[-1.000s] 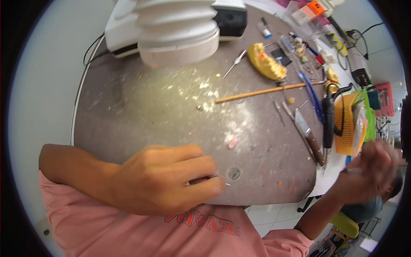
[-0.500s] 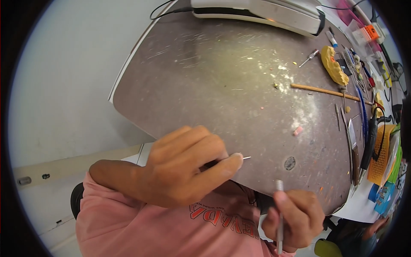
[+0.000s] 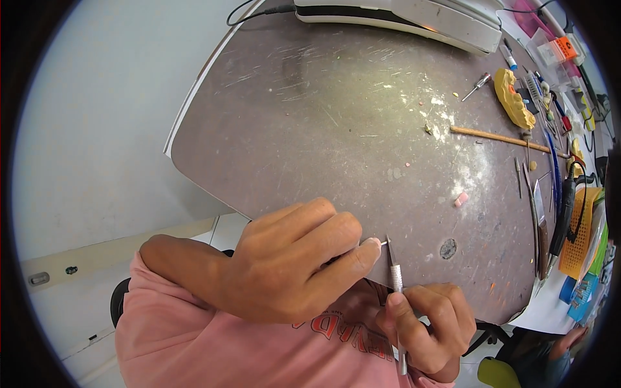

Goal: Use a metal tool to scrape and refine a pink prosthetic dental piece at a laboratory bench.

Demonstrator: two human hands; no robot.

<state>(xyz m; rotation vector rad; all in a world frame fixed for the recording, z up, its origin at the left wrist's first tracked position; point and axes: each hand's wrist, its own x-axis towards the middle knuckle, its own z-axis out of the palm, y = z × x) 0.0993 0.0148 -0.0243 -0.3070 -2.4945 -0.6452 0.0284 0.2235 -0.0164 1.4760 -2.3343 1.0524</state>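
My left hand [image 3: 301,262] is closed near the front edge of the worn grey work board [image 3: 310,161], pinching a thin, short pale rod [image 3: 384,242] that sticks out past the fingertips. My right hand [image 3: 430,326], just to its right and lower, grips a silver craft knife [image 3: 396,278] with a knurled collar, blade pointing up. The blade tip is at the rod's end; whether they touch I cannot tell for sure. A small pink block [image 3: 460,200] lies farther right on the board.
A white machine [image 3: 401,22] stands at the back. At right lie yellow dental models [image 3: 514,100], a wooden stick [image 3: 485,136], a black handpiece [image 3: 561,220], assorted tools and an orange basket [image 3: 576,242]. Part of another person [image 3: 559,359] shows at lower right.
My right hand has come down from the far right with the knife and moved up beside the rod in my left hand. The view has shifted; the white hose has left it.
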